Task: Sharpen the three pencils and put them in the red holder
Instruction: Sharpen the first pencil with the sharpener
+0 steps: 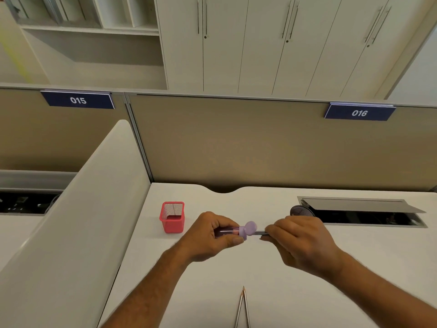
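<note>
The left hand (pixel 214 235) has its fingers curled tight around a purple sharpener (pixel 246 229). Most of the sharpener's see-through body is hidden inside the fist; only the round purple end sticks out. The right hand (pixel 300 242) pinches a dark pencil (pixel 259 232) between its fingertips, and the pencil's end goes into the sharpener. Only a short bit of that pencil shows between the two hands; the rest is hidden under the right hand.

Two more pencils (pixel 243 308) lie on the white desk (pixel 212 292) close to the person, their points touching and aimed away. Their back ends are cut off by the bottom of the picture.

The red holder (pixel 172 217) stands upright on the desk, just left of the left hand and not touching it. It is a mesh cup, and I cannot tell if anything is inside.

Behind the right hand a dark round thing (pixel 301 210) peeks out, too hidden to name. Next to it a cable hatch (pixel 361 213) in the desk stands open, dark inside.

The desk has bare room in front of the hands. A white side wall (pixel 78 221) runs along its left edge and a tan wall (pixel 260 143) along its back.
</note>
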`<action>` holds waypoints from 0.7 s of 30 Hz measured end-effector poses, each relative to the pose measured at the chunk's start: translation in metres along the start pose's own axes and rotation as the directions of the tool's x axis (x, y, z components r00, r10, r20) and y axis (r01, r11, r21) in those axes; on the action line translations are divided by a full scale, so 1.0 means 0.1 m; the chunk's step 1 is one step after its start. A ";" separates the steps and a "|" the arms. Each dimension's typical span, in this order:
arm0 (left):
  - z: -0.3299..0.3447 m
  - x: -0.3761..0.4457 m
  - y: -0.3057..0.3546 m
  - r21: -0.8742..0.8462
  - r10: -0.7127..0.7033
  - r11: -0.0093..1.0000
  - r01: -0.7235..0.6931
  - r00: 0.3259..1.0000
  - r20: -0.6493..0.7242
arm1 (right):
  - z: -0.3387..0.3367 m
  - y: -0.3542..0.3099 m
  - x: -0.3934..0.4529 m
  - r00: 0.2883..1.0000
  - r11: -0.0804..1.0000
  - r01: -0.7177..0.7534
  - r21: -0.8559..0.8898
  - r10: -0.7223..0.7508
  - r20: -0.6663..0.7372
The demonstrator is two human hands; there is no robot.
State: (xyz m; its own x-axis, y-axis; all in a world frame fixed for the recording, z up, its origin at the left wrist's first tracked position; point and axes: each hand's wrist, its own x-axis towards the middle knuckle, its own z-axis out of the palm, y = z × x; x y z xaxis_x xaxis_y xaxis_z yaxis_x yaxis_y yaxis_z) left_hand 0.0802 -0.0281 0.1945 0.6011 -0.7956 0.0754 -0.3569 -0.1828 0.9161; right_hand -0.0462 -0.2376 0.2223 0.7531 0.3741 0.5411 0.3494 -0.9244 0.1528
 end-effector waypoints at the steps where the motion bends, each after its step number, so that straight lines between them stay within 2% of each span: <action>1: 0.00 0.00 0.00 0.014 0.007 1.000 -0.007 1.000 0.003 | 0.01 0.00 -0.01 1.000 1.000 -0.012 -0.001 0.012 0.003; 5: -0.02 0.03 -0.02 0.170 0.078 0.983 -0.073 0.997 -0.024 | 0.00 -0.01 0.01 0.975 0.976 -0.179 0.126 0.160 0.153; 8: -0.02 0.05 -0.05 0.214 0.135 0.969 -0.125 0.990 -0.034 | 0.00 0.01 0.07 0.909 0.892 -0.359 0.275 0.267 0.321; 12: 0.03 0.07 -0.09 0.248 0.229 0.947 -0.203 0.970 -0.080 | -0.02 0.07 0.13 0.724 0.647 -0.648 0.400 0.362 0.587; 15: 0.08 0.09 -0.12 0.273 0.253 0.938 -0.215 0.961 -0.113 | -0.03 0.10 0.14 0.604 0.445 -0.781 0.438 0.358 0.712; 18: 0.09 0.10 -0.12 0.316 0.301 0.915 -0.250 0.946 -0.122 | -0.04 0.10 0.09 0.553 0.311 -0.827 0.469 0.296 0.779; 21: 0.07 0.11 -0.12 0.325 0.315 0.909 -0.259 0.940 -0.132 | -0.04 0.11 0.06 0.533 0.175 -0.846 0.504 0.247 0.809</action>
State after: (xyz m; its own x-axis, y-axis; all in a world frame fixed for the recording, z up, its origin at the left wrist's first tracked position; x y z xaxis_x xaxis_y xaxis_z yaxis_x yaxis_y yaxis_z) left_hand 0.0860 -0.0393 0.1818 0.5469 -0.7291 0.4116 -0.7130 -0.1479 0.6854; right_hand -0.0404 -0.2459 0.2308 0.9388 0.0314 -0.3431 -0.2951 -0.4407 -0.8478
